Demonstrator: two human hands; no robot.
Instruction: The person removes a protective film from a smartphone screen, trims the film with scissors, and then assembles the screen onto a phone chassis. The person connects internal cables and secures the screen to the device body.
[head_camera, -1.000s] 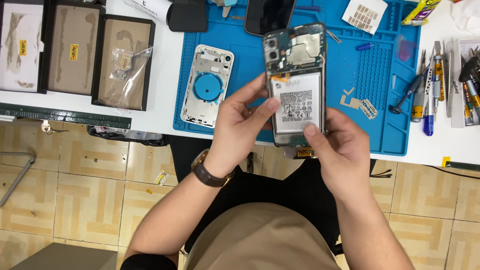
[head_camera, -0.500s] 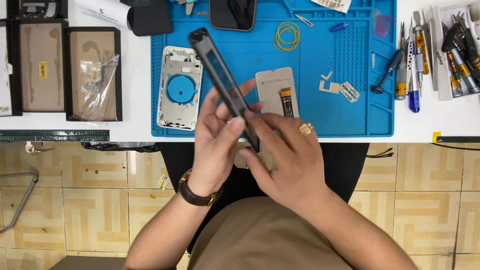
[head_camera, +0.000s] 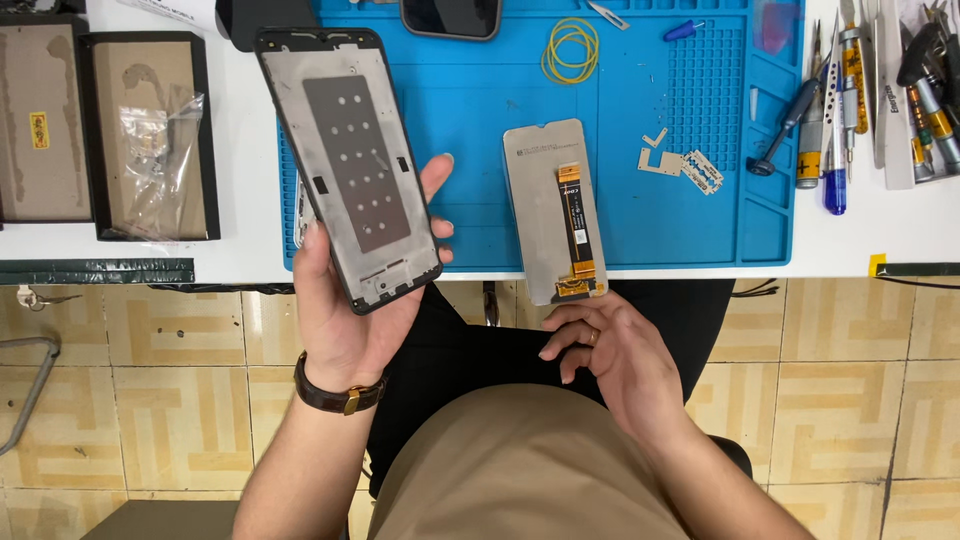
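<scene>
My left hand (head_camera: 350, 320) holds a black phone frame (head_camera: 350, 165) upright over the left part of the blue work mat (head_camera: 640, 150), its grey inner plate facing me. A detached display panel (head_camera: 553, 210) with an orange flex cable lies face down on the mat's front edge, overhanging it slightly. My right hand (head_camera: 610, 355) hovers just below that panel with loosely curled fingers and holds nothing. A wristwatch sits on my left wrist.
Screwdrivers and tweezers (head_camera: 840, 110) lie at the right of the mat. A yellow rubber band (head_camera: 570, 48), small metal parts (head_camera: 680, 165) and a dark phone (head_camera: 450, 15) rest on the mat. Black trays (head_camera: 150, 135) with a plastic bag stand at left.
The display panel has come away and now lies on the mat. My left hand has turned the frame flat towards me, and my right hand has let go and dropped below the table edge.
</scene>
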